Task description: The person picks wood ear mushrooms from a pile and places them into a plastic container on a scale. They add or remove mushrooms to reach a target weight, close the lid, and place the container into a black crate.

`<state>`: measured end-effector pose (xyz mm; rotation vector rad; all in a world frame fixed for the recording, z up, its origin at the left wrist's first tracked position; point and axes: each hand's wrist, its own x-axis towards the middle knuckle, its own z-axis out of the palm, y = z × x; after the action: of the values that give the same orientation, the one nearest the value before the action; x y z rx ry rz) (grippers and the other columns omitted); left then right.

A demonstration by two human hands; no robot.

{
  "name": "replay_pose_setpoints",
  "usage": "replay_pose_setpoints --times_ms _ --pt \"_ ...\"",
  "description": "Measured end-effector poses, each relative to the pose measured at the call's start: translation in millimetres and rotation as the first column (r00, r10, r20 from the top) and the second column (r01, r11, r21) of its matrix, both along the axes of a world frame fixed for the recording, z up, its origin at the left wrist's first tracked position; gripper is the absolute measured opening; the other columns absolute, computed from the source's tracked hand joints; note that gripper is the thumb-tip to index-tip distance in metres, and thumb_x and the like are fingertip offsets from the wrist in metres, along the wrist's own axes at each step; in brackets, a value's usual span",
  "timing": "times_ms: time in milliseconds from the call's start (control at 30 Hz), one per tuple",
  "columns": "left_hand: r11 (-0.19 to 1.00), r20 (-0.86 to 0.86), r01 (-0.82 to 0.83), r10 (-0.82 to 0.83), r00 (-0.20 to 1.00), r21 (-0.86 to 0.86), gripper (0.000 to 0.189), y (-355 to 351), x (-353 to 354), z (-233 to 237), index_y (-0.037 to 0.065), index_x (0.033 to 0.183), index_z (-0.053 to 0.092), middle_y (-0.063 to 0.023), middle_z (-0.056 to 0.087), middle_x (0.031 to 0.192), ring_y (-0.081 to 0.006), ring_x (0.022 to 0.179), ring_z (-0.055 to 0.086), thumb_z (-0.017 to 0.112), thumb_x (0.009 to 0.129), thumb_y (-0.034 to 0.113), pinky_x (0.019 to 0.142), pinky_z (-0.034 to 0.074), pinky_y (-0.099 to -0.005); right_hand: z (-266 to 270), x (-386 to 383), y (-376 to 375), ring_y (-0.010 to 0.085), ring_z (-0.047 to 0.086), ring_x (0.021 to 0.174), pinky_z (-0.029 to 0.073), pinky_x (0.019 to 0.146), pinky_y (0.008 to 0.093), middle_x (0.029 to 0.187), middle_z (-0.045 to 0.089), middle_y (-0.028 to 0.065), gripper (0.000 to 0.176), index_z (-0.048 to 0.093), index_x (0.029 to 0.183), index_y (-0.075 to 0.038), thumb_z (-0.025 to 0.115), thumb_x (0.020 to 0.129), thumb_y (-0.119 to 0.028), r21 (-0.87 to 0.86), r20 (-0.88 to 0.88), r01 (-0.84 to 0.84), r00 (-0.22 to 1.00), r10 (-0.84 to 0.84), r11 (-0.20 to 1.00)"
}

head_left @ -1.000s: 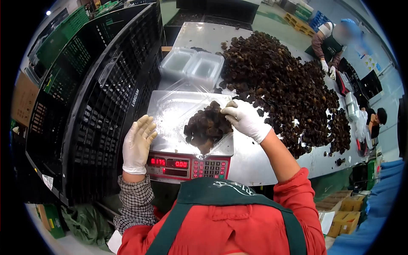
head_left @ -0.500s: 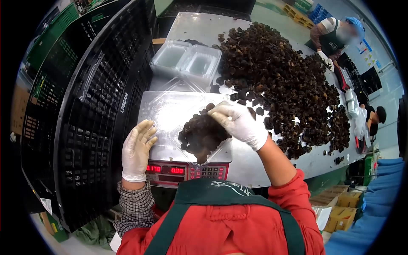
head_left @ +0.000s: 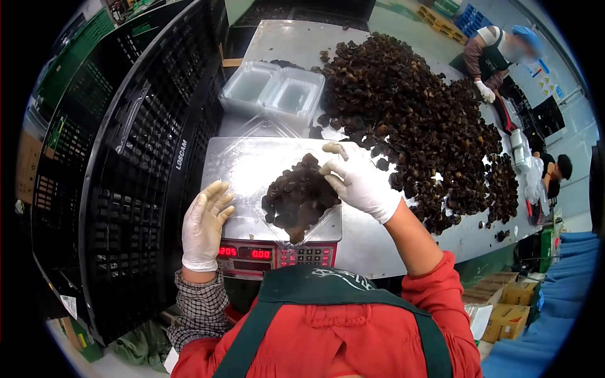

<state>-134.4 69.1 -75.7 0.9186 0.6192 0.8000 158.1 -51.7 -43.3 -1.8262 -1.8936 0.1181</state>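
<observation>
Right hand (head_left: 359,179) slid from atop the mushrooms (head_left: 297,198) to their edge; can't tell if its grip pinches any. They sit on the scale (head_left: 242,160), just left of that grip. Left hand (head_left: 203,227): grip released, flat.

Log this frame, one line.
right hand: on dark mushrooms in clear tray | left hand: open, at scale edge

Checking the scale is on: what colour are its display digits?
Red, glowing on the scale's display, best seen in the head view.
</observation>
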Motion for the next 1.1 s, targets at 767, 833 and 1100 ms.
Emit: replay_pose_setpoints --times_ms 767,833,1100 --pt "0.999 0.051 0.021 -0.02 0.998 -0.027 0.046 -9 -1 -2 -0.001 0.123 0.051 -0.0151 0.055 0.121 -0.0233 0.11 0.052 0.048 0.096 0.036 0.092 0.043 -0.0362 8 0 -5 0.0075 0.058 0.072 0.048 0.068 0.0224 0.085 0.062 0.0003 0.014 0.063 0.089 -0.001 0.063 0.088 -0.015 -0.147 -0.887 0.053 0.435 -0.155 0.988" --pt "0.999 0.052 0.028 -0.027 0.998 -0.029 0.046 -10 1 -1 -0.001 0.123 0.051 -0.0151 0.055 0.12 -0.0235 0.11 0.052 0.048 0.096 0.036 0.092 0.043 -0.0363 12 -4 -11 0.008 0.058 0.073 0.048 0.069 0.0226 0.085 0.062 0.0004 0.013 0.062 0.091 -0.002 0.063 0.089 -0.015 -0.192 -0.914 0.056 0.355 -0.199 0.98" --pt "0.991 0.141 0.097 -0.084 0.986 -0.09 0.043 -3 -1 -12 0.001 0.123 0.053 -0.0129 0.055 0.123 -0.0249 0.111 0.052 0.048 0.096 0.033 0.093 0.041 -0.0376 21 5 -77 0.0082 0.056 0.075 0.048 0.071 0.0228 0.081 0.061 0.003 0.014 0.058 0.088 -0.001 0.056 0.091 -0.014 -0.248 -0.769 0.155 0.569 -0.292 0.956"
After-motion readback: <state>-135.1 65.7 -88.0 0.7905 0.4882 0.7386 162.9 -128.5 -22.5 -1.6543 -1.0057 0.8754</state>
